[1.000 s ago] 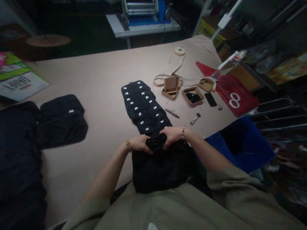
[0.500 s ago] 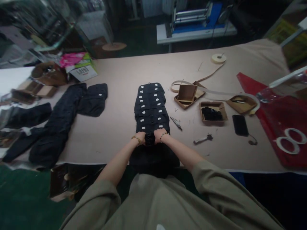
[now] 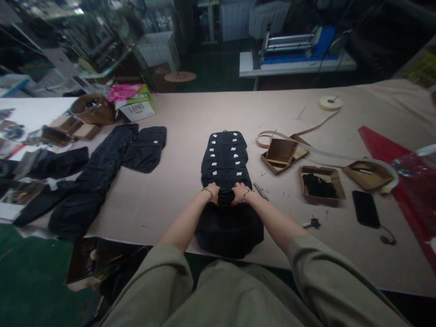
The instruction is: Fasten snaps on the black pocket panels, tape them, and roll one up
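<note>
A long stack of black fabric pieces (image 3: 225, 156) with two rows of small white tags lies in front of me, its near part hanging toward the table's front edge. Across it, a dark shiny bundle (image 3: 225, 197) sits between my hands. My left hand (image 3: 213, 192) grips the left end of this bundle, fingers closed. At its right end my right hand (image 3: 240, 193) has its fingers curled round it. The bundle's exact nature is hard to make out. A small pair of snips (image 3: 261, 191) lies right of my right hand.
Cardboard trays (image 3: 279, 152), a box of black pieces (image 3: 320, 184), a phone (image 3: 365, 209) and red sheeting (image 3: 395, 168) lie to the right. More black fabric pieces (image 3: 98, 168) and a printed box (image 3: 138, 110) are on the left. A tape roll (image 3: 329, 103) stands at the back.
The view has shifted, so the table's contents appear further right and lower. The near part of the black fabric shows more on the table. Both hands still hold the dark bundle.
</note>
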Available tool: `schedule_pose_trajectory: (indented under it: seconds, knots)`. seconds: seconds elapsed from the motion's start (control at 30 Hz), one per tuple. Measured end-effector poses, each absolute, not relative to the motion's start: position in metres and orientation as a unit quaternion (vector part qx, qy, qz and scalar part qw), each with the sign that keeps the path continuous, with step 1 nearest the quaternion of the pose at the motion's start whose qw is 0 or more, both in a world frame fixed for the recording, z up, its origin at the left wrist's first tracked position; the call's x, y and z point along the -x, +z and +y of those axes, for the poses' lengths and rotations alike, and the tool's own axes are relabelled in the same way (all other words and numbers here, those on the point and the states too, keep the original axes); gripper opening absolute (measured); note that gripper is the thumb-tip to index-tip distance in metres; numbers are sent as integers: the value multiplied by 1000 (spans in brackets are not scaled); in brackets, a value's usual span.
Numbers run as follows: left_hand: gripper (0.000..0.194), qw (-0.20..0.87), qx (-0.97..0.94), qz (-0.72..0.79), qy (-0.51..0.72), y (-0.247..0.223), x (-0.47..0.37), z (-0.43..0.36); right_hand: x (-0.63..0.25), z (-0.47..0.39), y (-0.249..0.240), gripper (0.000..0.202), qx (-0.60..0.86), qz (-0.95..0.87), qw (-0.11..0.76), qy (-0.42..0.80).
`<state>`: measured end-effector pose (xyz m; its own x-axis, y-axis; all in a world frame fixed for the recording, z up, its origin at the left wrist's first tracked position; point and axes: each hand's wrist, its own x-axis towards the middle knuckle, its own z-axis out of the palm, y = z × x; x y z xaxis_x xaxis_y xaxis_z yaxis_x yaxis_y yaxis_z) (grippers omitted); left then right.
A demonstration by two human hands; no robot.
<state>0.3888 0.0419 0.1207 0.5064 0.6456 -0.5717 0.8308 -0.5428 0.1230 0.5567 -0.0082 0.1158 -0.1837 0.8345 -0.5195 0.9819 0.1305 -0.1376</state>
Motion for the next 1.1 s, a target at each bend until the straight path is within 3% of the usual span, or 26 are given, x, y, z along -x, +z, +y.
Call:
schedule_pose_trajectory:
  seconds: [0.07, 0.13, 0.27, 0.4, 0.6, 0.83, 1.1]
  knots:
    - [80, 204, -847, 438, -222, 106, -385, 43, -557, -9, 105, 94, -641, 710, 155, -247]
    - [78, 221, -847, 432, -217, 97, -377, 42, -555, -13, 103, 99, -658, 690, 151, -261]
    - [59, 255, -857, 389, -222, 102, -366, 57, -552, -9, 123, 84, -660, 680, 167, -272]
    - [55, 260, -876, 350, -206, 111, -377, 98, -565, 30, 137, 82, -633, 713, 170, -250]
    - [88, 266, -857, 403, -180, 90, -389, 123, -584, 72, 110, 90, -606, 728, 166, -273]
    - [43, 278, -860, 382, -193, 106, -385, 124, -598, 72, 124, 81, -576, 752, 132, -293]
    - [69, 215, -885, 363, -194, 94, -417, 188, -618, 132, 97, 81, -594, 745, 99, -287]
